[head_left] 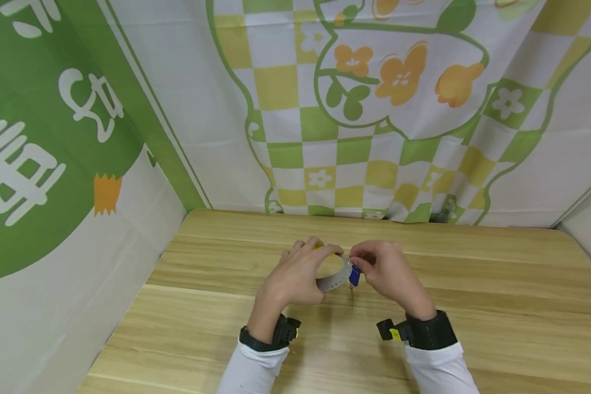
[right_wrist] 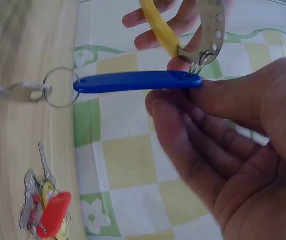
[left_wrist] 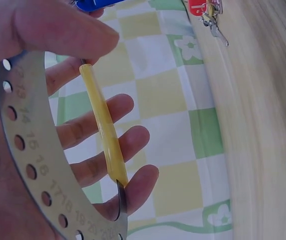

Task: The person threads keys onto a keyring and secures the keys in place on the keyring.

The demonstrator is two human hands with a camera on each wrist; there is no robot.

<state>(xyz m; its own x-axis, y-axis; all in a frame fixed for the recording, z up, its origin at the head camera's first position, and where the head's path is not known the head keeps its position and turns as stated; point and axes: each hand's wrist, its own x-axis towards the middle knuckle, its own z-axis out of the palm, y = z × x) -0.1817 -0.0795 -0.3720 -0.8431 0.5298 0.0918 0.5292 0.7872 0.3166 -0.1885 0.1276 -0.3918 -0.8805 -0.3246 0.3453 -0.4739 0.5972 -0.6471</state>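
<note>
My left hand (head_left: pixel 295 276) holds a large metal key ring (left_wrist: pixel 30 145), its flat band punched with holes and stamped with numbers. A yellow sleeve (left_wrist: pixel 102 125) covers part of the ring, near the left fingers. My right hand (head_left: pixel 386 271) pinches one end of a blue key tag (right_wrist: pixel 132 82) with thumb and forefinger. A small wire clip (right_wrist: pixel 200 62) at that end meets the ring's holed band; whether it passes through a hole is unclear. From the tag's other end, a thin split ring (right_wrist: pixel 61 106) carries a key (right_wrist: pixel 20 93), hanging above the table.
Several keys with a red tag (right_wrist: pixel 55 215) and something yellow lie bunched on the wooden table (head_left: pixel 202 323); the hands hide them in the head view. A patterned curtain (head_left: pixel 335 153) hangs along the table's back edge, and another cloth (head_left: pixel 143 246) hangs at the left.
</note>
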